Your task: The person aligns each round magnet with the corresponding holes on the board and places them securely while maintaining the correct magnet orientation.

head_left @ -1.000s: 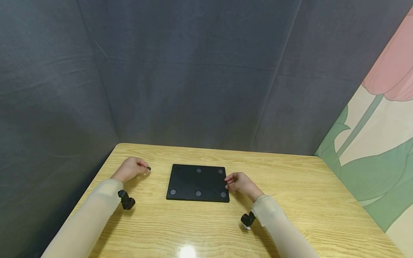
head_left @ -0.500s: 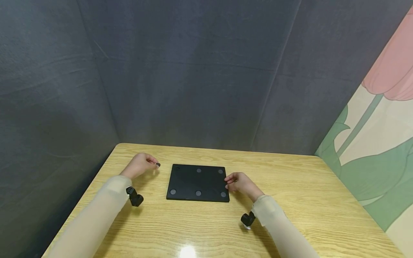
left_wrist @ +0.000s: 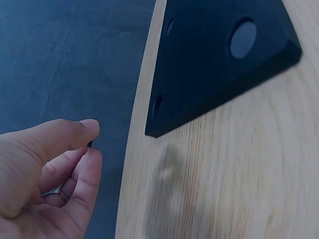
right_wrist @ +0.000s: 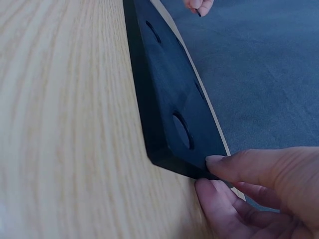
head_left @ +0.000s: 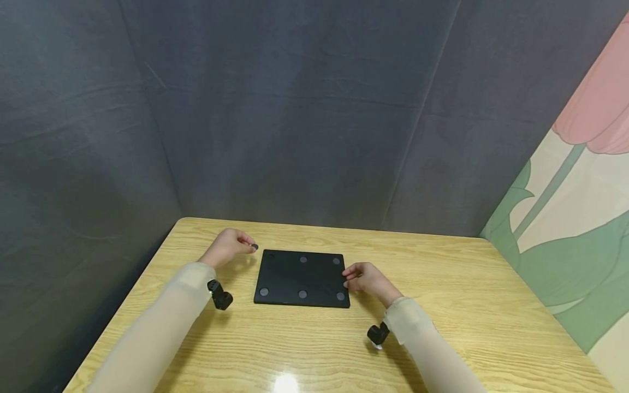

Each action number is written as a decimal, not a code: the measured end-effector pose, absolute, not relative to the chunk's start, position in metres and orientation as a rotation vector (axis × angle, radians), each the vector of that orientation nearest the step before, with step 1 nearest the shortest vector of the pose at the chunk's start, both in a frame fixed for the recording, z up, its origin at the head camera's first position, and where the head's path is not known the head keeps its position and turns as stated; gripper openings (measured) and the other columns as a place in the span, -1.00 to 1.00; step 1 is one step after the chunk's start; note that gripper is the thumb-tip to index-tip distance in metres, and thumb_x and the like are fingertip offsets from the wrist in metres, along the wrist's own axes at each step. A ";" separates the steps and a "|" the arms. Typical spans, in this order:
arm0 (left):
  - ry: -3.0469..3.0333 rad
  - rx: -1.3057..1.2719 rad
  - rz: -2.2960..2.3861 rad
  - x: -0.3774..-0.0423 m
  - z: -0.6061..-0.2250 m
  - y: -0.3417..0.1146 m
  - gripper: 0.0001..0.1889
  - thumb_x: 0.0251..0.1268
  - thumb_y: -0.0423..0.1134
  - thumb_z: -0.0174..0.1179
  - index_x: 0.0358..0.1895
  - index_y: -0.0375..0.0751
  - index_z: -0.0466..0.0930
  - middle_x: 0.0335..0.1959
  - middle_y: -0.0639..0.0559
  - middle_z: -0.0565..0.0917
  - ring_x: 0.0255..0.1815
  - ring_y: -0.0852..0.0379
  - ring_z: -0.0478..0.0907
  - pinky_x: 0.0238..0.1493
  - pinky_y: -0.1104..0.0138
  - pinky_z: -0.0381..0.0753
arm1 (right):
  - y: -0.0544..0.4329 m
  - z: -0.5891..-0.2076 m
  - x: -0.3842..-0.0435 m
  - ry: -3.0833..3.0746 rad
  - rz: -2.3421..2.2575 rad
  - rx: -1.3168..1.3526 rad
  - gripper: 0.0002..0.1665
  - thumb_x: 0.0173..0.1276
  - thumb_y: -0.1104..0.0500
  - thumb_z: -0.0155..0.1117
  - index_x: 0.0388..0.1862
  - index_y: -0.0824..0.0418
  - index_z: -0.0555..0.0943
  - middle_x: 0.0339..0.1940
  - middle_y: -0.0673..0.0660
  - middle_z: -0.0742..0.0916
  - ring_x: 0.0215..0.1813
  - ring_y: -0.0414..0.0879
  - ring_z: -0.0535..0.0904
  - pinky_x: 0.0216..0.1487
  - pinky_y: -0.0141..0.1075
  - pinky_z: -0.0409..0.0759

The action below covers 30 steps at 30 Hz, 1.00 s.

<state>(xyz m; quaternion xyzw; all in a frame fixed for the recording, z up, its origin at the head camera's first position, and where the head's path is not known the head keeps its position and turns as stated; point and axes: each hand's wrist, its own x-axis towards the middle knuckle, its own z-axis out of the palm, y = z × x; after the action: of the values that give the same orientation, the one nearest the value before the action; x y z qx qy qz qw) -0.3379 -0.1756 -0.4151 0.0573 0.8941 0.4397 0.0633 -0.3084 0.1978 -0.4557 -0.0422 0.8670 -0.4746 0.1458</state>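
Observation:
A flat black board (head_left: pixel 282 277) with several round recesses lies on the table. Most recesses show a grey disc-like face; the far-left recess (head_left: pixel 272 256) looks dark. Between thumb and fingertips my left hand (head_left: pixel 227 245) pinches a small dark disc (head_left: pixel 255 247), held above the table just off the board's far-left corner. In the left wrist view only a thin edge of the disc (left_wrist: pixel 90 144) shows. My right hand (head_left: pixel 369 281) grips the board's right edge, and the right wrist view has its thumb (right_wrist: pixel 224 167) on the top rim with fingers against the side.
The wooden table (head_left: pixel 442 295) extends around the board. A dark grey cloth (head_left: pixel 304 120) hangs behind and along the left side of the table. Fabric with a flower print (head_left: pixel 565 229) is at the right. Black wrist cameras (head_left: pixel 222 299) sit on both sleeves.
My left hand has moved right and slightly away from me, bringing the small disc from the table's left side close to the board's far-left corner. The right hand and board stay put.

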 end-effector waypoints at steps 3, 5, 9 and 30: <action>2.700 0.183 1.333 -0.340 -0.417 -0.171 -0.81 0.22 -0.27 0.30 -0.17 -0.31 0.67 -0.32 -0.04 0.64 -0.27 0.07 0.53 -0.21 0.25 0.48 | 0.197 -0.455 -0.308 2.494 -1.369 -0.122 -0.67 0.09 0.52 0.26 -0.11 0.45 0.58 -0.30 0.20 0.64 -0.33 -0.13 0.61 -0.35 -0.37 0.51; 2.710 0.186 1.322 -0.341 -0.418 -0.169 -0.81 0.21 -0.27 0.31 -0.17 -0.30 0.67 -0.32 -0.04 0.64 -0.28 0.09 0.52 -0.23 0.26 0.48 | 0.197 -0.455 -0.309 2.489 -1.374 -0.115 -0.67 0.09 0.52 0.26 -0.10 0.45 0.58 -0.30 0.20 0.64 -0.33 -0.13 0.61 -0.35 -0.37 0.51; 2.729 0.195 1.295 -0.342 -0.419 -0.163 -0.82 0.19 -0.29 0.32 -0.20 -0.31 0.68 -0.33 -0.04 0.65 -0.30 0.10 0.50 -0.24 0.29 0.46 | 0.196 -0.456 -0.308 2.485 -1.379 -0.112 -0.68 0.10 0.52 0.27 -0.10 0.45 0.58 -0.30 0.20 0.64 -0.34 -0.13 0.61 -0.35 -0.37 0.51; 2.730 0.167 1.333 -0.348 -0.433 -0.139 -0.82 0.17 -0.30 0.33 -0.18 -0.29 0.70 -0.32 -0.04 0.64 -0.33 0.11 0.48 -0.27 0.30 0.47 | 0.197 -0.455 -0.308 2.500 -1.366 -0.107 -0.67 0.09 0.52 0.29 -0.11 0.44 0.58 -0.29 0.20 0.65 -0.32 -0.14 0.61 -0.33 -0.37 0.52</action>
<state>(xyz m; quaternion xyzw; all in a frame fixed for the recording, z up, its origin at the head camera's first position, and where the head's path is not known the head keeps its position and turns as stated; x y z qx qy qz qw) -0.3483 -0.1391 -0.4333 0.0550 0.8961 0.4377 0.0494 -0.3080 0.1973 -0.4550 -0.0372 0.8677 -0.4741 0.1450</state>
